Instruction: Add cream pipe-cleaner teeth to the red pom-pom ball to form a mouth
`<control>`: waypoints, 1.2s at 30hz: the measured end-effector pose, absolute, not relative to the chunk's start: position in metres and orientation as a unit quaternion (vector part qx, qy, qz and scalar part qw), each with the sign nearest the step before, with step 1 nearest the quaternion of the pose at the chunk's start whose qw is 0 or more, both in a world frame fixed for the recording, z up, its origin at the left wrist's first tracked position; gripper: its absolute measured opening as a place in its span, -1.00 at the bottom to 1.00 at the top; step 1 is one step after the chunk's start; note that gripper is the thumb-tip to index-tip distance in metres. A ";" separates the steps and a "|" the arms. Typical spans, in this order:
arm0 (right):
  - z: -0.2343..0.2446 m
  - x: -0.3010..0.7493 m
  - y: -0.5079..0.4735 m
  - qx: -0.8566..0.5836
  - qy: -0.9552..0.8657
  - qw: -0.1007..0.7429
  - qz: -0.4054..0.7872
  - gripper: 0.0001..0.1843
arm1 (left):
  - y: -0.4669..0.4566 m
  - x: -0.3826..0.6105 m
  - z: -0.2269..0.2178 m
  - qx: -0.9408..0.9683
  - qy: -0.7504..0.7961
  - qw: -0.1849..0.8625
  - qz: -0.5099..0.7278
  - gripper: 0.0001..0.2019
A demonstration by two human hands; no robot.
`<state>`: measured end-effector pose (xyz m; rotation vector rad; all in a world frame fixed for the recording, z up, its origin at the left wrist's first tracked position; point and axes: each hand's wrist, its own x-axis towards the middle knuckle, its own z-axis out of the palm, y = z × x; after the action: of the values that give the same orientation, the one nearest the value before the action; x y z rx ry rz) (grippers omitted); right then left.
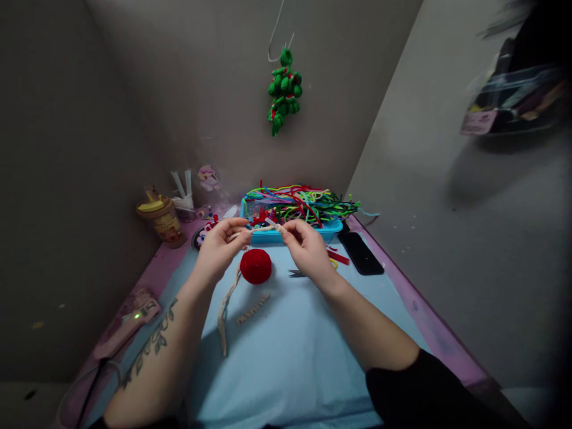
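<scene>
Because it is a thin wire wrapped in fuzz, the cream pipe cleaner [268, 227] should handle as very light, soft on the surface and easy to bend, holding whatever shape it is given. Its pile gives the fingers good friction, so it is unlikely to slip. The cut ends may be prickly, so it is best taken a little in from the tip, close to the spot being bent.

It is held up between the two hands, in front of the near rim of the blue tray [333, 227] of coloured pipe cleaners. The left hand [218, 244] pinches it between thumb and forefinger with the other fingers curled in. A long cream tail hangs from this hand toward 6 o'clock onto the light blue mat [290, 351]. The right hand [308, 247] pinches the other end in the same way, fingertips pressed together on the stem. The short span between the two pinches looks taut.

At 6 o'clock from the stem, on the mat between the wrists, lies a red fuzzy ball [255, 266], touched by neither hand. A short twisted cream piece [253, 308] lies at 6 o'clock from the ball. Small scissors [295, 273] lie just under the right hand, and a black phone [361, 253] lies at 3 o'clock from it.
</scene>
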<state>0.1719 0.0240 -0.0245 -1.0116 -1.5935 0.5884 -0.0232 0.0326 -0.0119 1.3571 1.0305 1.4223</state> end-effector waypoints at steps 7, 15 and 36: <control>-0.028 0.161 0.019 -0.345 -0.624 0.564 0.418 -0.70 | 0.034 -0.014 -0.021 0.381 0.343 0.581 0.632 -0.53; -0.036 0.151 0.016 -0.316 -0.704 0.466 0.433 -0.78 | 0.017 -0.007 -0.005 0.430 0.346 0.570 0.608 -0.64; -0.010 0.173 -0.010 -0.403 -0.796 0.451 0.026 -0.86 | -0.009 0.009 -0.019 0.737 0.456 0.189 0.461 -0.92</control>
<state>0.1734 -0.0103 -0.0102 -0.9959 -1.9679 0.0647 0.0094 -0.0090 -0.0192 2.0725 1.2824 1.2973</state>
